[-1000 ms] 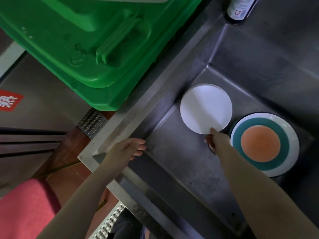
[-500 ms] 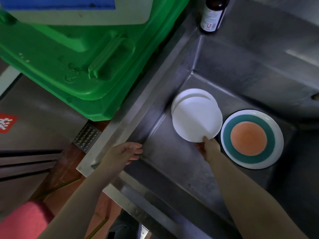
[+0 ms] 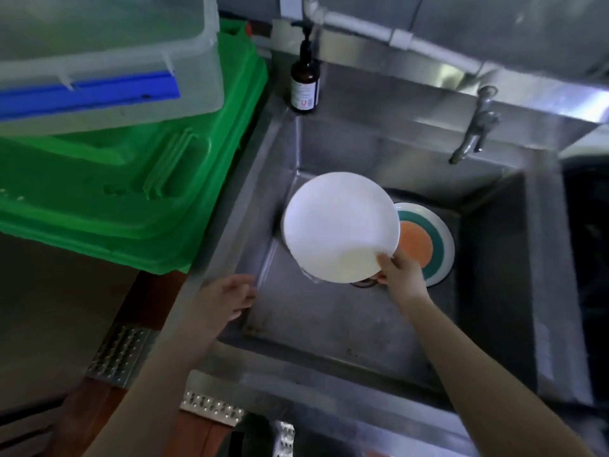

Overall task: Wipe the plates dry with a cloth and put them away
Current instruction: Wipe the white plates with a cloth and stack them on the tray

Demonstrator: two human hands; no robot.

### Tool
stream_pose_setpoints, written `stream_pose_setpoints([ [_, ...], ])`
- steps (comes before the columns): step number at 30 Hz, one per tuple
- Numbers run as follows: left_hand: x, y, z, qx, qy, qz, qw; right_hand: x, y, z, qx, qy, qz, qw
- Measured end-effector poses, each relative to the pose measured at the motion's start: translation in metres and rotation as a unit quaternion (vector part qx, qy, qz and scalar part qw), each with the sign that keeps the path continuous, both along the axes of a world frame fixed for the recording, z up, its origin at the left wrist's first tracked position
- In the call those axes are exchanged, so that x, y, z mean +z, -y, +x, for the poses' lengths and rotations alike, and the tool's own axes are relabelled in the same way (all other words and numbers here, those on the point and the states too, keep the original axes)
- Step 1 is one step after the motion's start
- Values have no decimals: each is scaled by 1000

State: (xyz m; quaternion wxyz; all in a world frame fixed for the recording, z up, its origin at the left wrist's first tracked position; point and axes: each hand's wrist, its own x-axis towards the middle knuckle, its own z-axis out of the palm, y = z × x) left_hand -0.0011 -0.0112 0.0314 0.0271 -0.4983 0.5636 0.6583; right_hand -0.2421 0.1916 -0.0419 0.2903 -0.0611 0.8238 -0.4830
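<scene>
1. Right hand (image 3: 400, 275) of mine grips a white plate (image 3: 339, 225) by its near rim, thumb on top and fingers curled underneath.
2. That plate is lifted clear of the sink (image 3: 329, 328) floor and tilted, its face turned up toward me.
3. Behind its lower left edge I can see a sliver of something pale, maybe a second white plate, but I cannot tell for sure.
4. On the sink floor to the right lies a plate with an orange centre and a teal ring (image 3: 428, 242); the white plate covers its left side.
5. My left hand (image 3: 227, 301) holds nothing: fingers relaxed and spread a little, resting at the sink's left rim.
6. At the sink's back left corner stands a brown pump bottle (image 3: 304, 84), upright.
7. A tap (image 3: 474, 127) sticks out from the back wall on the right, and a white pipe (image 3: 379, 31) runs along above it.
8. To the left of the sink sits a green crate (image 3: 131, 199), with a clear plastic tub (image 3: 108, 57) stacked on it.
</scene>
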Motion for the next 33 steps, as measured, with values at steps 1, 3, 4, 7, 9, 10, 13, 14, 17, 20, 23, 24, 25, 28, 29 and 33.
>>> stream_pose_setpoints([
  [1,2,1,-1,-14,-9,-18,1000,15,-6,6,11,-43,17,999],
  [3,7,3,-3,-51,-43,-63,996,41,-19,21,14,-134,47,990],
  [4,9,4,-3,-74,-61,-92,991,54,-24,28,14,-186,60,981],
  [7,16,6,-6,-129,-100,-184,969,91,-36,54,14,-363,92,927],
  [9,23,5,-13,-157,-130,-219,954,112,-41,70,6,-479,94,872],
  [10,26,3,-17,-159,-150,-224,950,121,-43,78,-2,-520,93,849],
  [13,38,-4,-31,-154,-173,-282,931,140,-51,97,-31,-565,75,821],
  [14,42,-7,-34,-160,-172,-317,919,144,-55,101,-42,-573,72,815],
  [17,55,-16,-38,-157,-192,-377,892,156,-67,113,-67,-600,58,795],
  [20,64,-23,-39,-155,-211,-419,869,165,-79,123,-86,-613,59,783],
  [23,74,-32,-38,-171,-220,-443,852,169,-89,132,-112,-619,54,775],
  [24,76,-36,-38,-173,-223,-448,848,169,-92,134,-118,-621,48,773],
  [25,77,-39,-39,-174,-224,-450,847,170,-95,134,-122,-620,44,773],
  [28,79,-47,-41,-170,-223,-443,851,168,-102,131,-127,-599,36,790],
  [29,79,-50,-42,-169,-223,-443,852,166,-104,129,-130,-586,35,799],
  [33,78,-68,-50,-161,-223,-439,855,158,-122,121,-139,-555,22,820],
])
